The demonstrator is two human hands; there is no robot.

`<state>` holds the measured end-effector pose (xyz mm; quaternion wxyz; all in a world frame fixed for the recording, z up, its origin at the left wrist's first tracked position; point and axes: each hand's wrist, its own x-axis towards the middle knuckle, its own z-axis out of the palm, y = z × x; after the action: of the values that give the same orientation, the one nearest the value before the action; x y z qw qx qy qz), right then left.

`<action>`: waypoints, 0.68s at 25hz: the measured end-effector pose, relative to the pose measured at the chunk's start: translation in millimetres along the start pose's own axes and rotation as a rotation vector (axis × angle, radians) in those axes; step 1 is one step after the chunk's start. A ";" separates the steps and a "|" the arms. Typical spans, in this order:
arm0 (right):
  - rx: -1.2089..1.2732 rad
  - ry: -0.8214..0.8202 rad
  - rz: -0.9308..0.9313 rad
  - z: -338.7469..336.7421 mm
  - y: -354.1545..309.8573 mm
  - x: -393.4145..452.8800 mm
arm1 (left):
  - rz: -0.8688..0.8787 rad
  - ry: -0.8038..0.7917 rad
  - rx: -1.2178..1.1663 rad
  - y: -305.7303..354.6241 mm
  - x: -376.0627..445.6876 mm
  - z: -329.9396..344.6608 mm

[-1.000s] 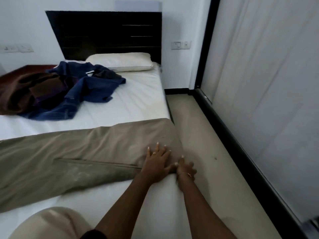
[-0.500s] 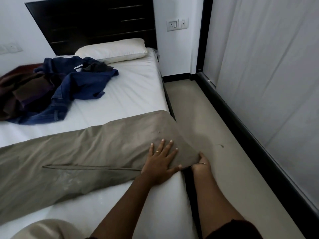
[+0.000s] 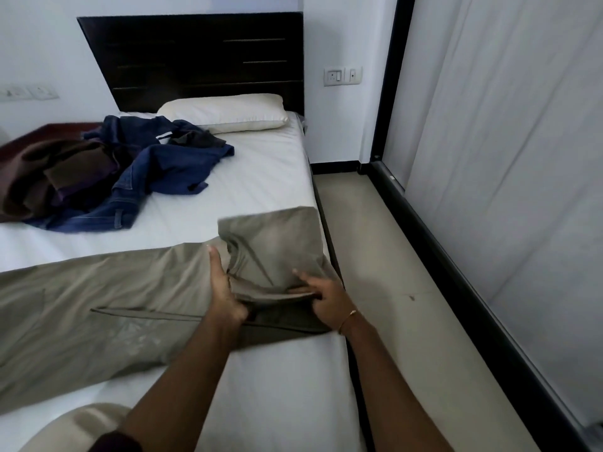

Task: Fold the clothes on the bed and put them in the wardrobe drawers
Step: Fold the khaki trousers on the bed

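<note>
We are standing in a home bedroom: bed point(image 3: 261, 177) with pillow point(image 3: 225, 112), dark headboard point(image 3: 195, 57), wall sockets point(image 3: 342, 76).

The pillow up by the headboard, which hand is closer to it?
Left. The left hand grips the khaki trousers straight below the pillow; the right hand holds them nearer the bed's edge, slightly farther away.

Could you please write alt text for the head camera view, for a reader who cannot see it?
Both hands, left hand and right hand, grip the end of khaki trousers on a white bed, lifting it to fold. Blue jeans lie crumpled near the pillow.
</note>
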<state>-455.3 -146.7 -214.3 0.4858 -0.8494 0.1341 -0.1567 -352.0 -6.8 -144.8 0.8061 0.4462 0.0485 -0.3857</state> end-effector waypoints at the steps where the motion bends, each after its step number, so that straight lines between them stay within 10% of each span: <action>1: -0.132 0.087 -0.049 5.3 1.9 -5.2 | -0.013 0.057 0.111 3.7 -3.3 -2.8; 5: -0.737 0.491 -0.237 17.8 9.7 -16.5 | -0.049 0.235 0.375 14.2 -0.5 -10.1; 9: -0.333 0.811 0.219 13.0 8.7 -24.8 | 0.147 0.070 0.189 32.8 3.3 -12.5; 12: -0.394 0.624 0.418 20.3 16.1 -38.1 | -0.080 0.323 0.375 17.4 6.4 -30.9; 17: -0.404 0.523 0.590 11.9 15.7 -45.4 | -0.041 0.229 0.344 26.3 14.4 -39.0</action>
<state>-493.3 -127.9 -239.8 0.2838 -0.7844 0.5171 -0.1918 -314.1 22.4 -156.3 0.6992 0.6171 0.0824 -0.3514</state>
